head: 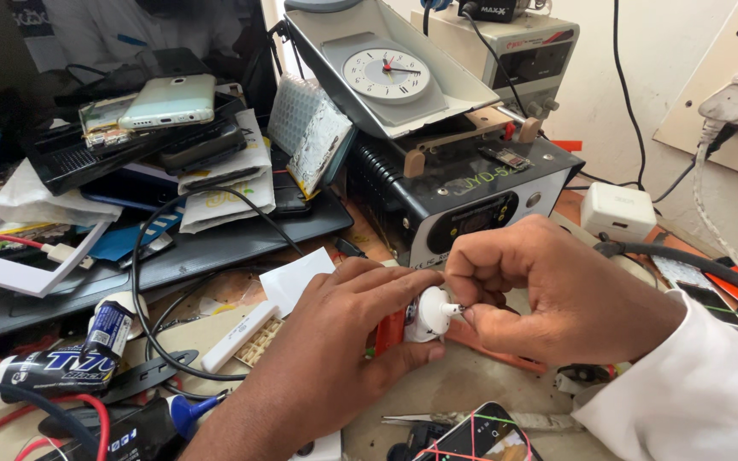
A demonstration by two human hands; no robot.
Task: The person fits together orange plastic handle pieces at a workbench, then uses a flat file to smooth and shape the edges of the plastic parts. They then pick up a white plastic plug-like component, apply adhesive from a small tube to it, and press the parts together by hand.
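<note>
— While we look down at the bench, what do our hands have?

— Our left hand (335, 341) is curled around a small white tube (427, 314) of glue with a red body, fingers wrapped over it and thumb beneath. We hold it low over the worktop (463, 384), just in front of the black machine (463, 192).

— And the other?

— Our right hand (557, 290) is pinched shut on the tube's thin white nozzle (452, 308), thumb and forefinger closed on its tip. Both hands touch the same tube, and the nozzle points to our right.

— What lies around us?

— On the machine rests a grey tray with a round clock face (386, 72). To the left we see a heap of phones and phone parts, with a pale phone (172, 101) lying on top, piled on a dark closed laptop (215, 248). A black cable (143, 282) loops across the bench near our left wrist. A small battery (111, 324) stands at the left, with a dark spray can (53, 371) lying beside it. Below our hands lie metal tweezers (420, 418) and a phone with a cracked screen (480, 435). A white charger block (617, 212) sits to the right of the machine, and a plug is in the wall socket (732, 107).
</note>
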